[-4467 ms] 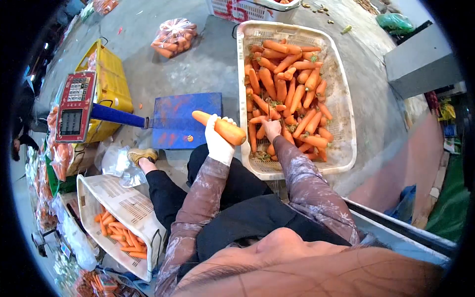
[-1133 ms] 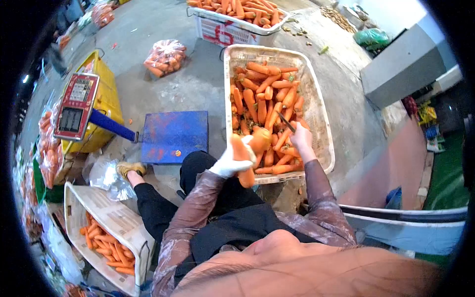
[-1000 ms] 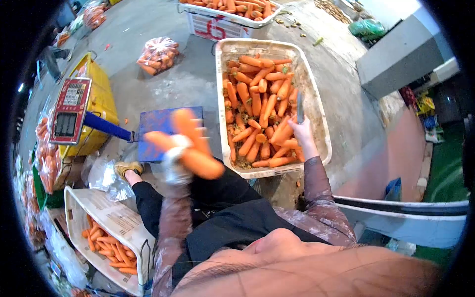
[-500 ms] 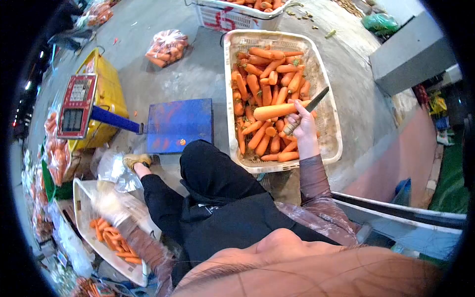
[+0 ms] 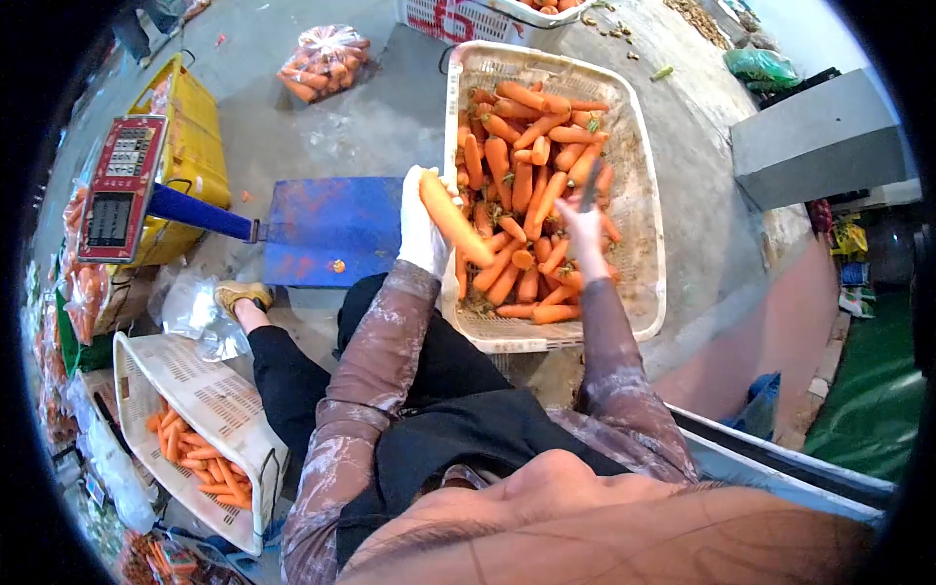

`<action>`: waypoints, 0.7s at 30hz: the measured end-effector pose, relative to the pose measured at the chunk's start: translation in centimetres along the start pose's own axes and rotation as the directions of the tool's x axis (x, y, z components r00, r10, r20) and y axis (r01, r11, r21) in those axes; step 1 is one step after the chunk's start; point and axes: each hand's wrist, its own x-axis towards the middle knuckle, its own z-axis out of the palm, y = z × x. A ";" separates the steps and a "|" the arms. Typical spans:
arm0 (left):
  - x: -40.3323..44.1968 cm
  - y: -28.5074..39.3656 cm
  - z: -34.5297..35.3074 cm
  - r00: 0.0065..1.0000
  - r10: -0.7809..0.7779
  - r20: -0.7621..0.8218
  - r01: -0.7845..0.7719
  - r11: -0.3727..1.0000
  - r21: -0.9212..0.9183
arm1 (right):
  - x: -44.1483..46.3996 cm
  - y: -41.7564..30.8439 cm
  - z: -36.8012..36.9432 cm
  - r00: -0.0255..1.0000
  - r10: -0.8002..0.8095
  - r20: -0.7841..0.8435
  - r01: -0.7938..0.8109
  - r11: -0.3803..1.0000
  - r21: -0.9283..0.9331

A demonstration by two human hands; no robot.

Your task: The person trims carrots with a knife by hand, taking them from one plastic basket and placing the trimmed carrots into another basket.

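Observation:
A white glove covers my left hand (image 5: 420, 226), which is closed round a large carrot (image 5: 453, 219) at the left side of the white crate (image 5: 649, 263). My bare right hand (image 5: 583, 226) is over the carrots in that crate, closed on the handle of a knife (image 5: 590, 183) whose dark blade points up. Beneath both hands, the crate holds a heap of carrots (image 5: 526, 195), some with green tops. The fingers of my right hand are slightly blurred.
Left of the crate lies a blue scale platform (image 5: 331, 229) with a red display (image 5: 122, 190). A tilted white basket (image 5: 195, 380) with carrots stands at lower left, a yellow crate (image 5: 200, 146) behind the display. A bag of carrots (image 5: 325, 66) lies on the floor; another crate (image 5: 478, 21) stands beyond.
My left hand has come back from the lower-left basket and now holds a carrot. The carrot that lay across my right hand half a second ago is gone from it; the knife remains there.

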 end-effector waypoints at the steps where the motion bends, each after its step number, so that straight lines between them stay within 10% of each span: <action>1: -0.5 0.0 0.7 1.000 0.004 -0.023 -0.004 1.000 -0.009 | 1.1 4.6 0.9 1.000 0.007 0.013 -0.004 0.981 -0.194; 4: -0.2 0.0 0.7 0.998 0.004 -0.055 -0.004 1.000 -0.007 | 0.4 7.2 4.2 0.989 0.016 -0.147 -0.096 0.823 -0.560; 11: 0.5 -0.2 0.3 0.999 -0.008 -0.042 0.013 0.993 0.119 | 4.1 10.6 7.1 0.904 0.398 -0.155 -0.423 0.788 -0.447; 17: 1.8 -3.3 -1.7 0.979 -0.186 -0.082 0.201 0.946 0.256 | 0.4 4.9 3.9 0.837 0.482 0.258 -0.544 0.783 0.301; 21: 1.9 -5.1 -1.9 0.974 -0.223 0.025 0.211 0.947 0.243 | -5.0 -1.5 0.0 0.837 0.327 0.439 -0.440 0.879 0.184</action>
